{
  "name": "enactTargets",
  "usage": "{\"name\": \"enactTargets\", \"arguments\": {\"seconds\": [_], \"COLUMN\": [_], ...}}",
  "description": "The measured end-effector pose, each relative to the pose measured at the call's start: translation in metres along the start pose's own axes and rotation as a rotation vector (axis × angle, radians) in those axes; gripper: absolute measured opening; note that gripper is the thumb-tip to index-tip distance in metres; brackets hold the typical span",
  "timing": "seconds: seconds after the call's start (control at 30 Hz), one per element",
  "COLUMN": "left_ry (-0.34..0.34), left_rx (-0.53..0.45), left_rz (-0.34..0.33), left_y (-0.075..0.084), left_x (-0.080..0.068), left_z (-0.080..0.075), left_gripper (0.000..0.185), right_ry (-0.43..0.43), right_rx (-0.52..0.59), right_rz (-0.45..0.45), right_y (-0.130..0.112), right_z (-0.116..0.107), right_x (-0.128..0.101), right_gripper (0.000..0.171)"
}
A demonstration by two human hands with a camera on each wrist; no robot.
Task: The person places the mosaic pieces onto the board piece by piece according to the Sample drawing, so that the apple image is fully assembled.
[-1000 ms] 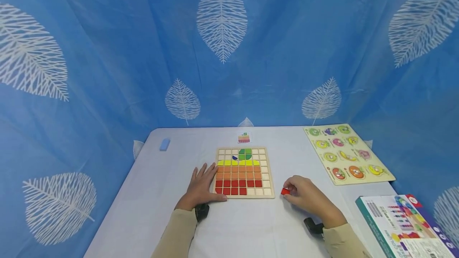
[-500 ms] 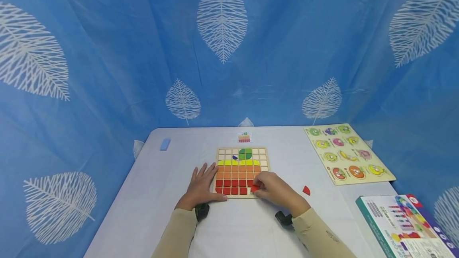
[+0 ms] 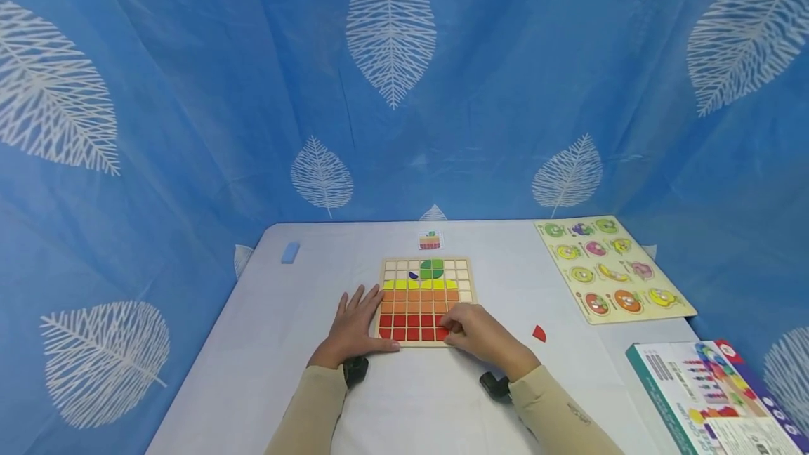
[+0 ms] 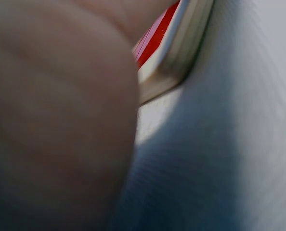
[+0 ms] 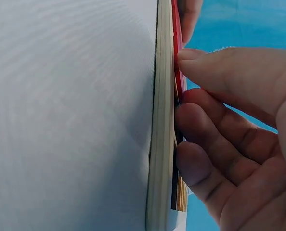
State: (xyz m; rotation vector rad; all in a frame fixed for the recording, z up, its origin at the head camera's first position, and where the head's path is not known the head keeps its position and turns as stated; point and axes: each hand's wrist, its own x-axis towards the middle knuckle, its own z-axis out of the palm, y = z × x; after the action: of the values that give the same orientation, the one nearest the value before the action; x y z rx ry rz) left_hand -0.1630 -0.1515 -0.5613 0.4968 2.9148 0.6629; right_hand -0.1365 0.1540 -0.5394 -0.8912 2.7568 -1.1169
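A wooden grid board (image 3: 411, 344) lies on the white table, with rows of red, orange and yellow tiles. A green shape and a small dark blue piece sit higher on it. My left hand (image 3: 354, 325) rests spread against the board's left side, its thumb along the front edge. At the lower right, my right hand (image 3: 485, 337) pinches a red tile (image 3: 441, 334) down at the bottom row. In the right wrist view, the thumb (image 5: 196, 60) and curled fingers touch the board's top face; the tile is mostly hidden. One loose red rounded wedge (image 3: 539, 333) lies right of this hand.
A small picture card (image 3: 430, 240) lies behind the board. At the back left is a light blue block (image 3: 290, 253). A fruit puzzle board (image 3: 613, 272) and a printed box (image 3: 714, 395) lie on the right. Blue leaf-patterned cloth (image 3: 480, 90) hangs behind.
My right hand has moved left from beside the board with a red tile, down to the bottom row. This uncovered the loose red wedge. The left hand has stayed in place.
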Motion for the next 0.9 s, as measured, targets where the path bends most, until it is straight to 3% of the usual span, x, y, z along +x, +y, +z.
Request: {"name": "enactTargets", "arguments": {"seconds": [0.17,0.33,0.47,0.63,0.9], "left_ry": [0.006,0.017,0.023,0.021,0.01], "left_rx": [-0.003,-0.015,-0.02,-0.006,-0.02], "left_rz": [-0.003,0.0,0.001,0.0,0.005], "left_y": [-0.002,-0.003,-0.003,-0.003,-0.002], "left_x": [0.002,0.001,0.001,0.002,0.004], "left_z": [0.001,0.003,0.003,0.003,0.0], "left_gripper": [0.124,0.125,0.125,0.124,0.125], "right_ry": [0.038,0.13,0.192,0.166,0.094], "right_rx": [0.017,-0.016,-0.06,-0.088,-0.066], "right_rz": [0.007,0.035,0.11,0.244,0.302], "right_y": [0.001,0.01,0.026,0.053,0.083], "right_z": [-0.004,-0.017,-0.036,-0.062,-0.093], "right_x": [-0.003,-0.015,-0.031,-0.057,-0.094], "right_gripper": [0.02,0.019,0.019,0.024,0.031]}}
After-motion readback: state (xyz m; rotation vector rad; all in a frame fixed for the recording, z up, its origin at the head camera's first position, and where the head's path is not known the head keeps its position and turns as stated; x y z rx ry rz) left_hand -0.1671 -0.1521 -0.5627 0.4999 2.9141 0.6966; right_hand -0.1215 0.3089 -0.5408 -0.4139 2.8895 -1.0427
